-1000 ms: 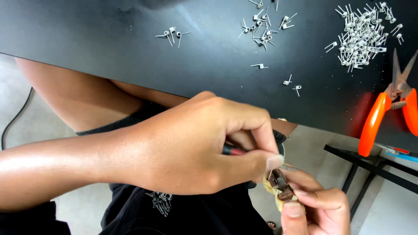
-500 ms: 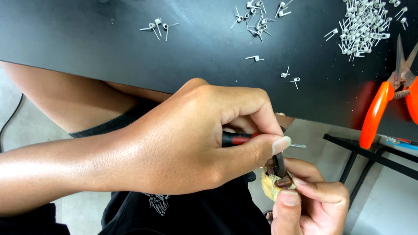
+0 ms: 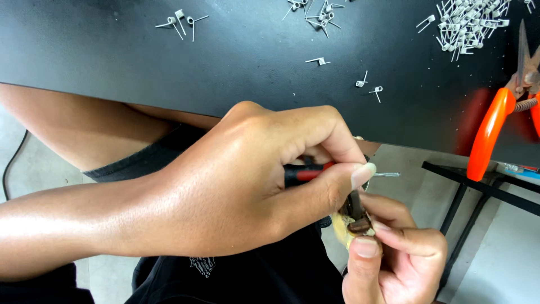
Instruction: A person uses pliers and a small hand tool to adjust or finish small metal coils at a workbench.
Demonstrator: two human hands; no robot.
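Black desk point(image 3: 169, 62) stretches above your lap, its near edge just over your hands. Your left fingers point(image 3: 337, 180) are curled tight round a red-and-black tool point(image 3: 306, 171), its metal tip point(image 3: 387, 174) poking out to the right. Your right hand point(image 3: 394, 253) pinches a small dark part point(image 3: 359, 222) just below, thumb and forefinger closed on it. Keep the tool steady and the part held firm. Further out: one orange-handled snips point(image 3: 495, 129), one heap of wire springs point(image 3: 469, 22), about ten loose ones near it.

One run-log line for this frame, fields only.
left hand: grips red-black screwdriver | right hand: pinches small dark part | table: wire springs, orange pliers
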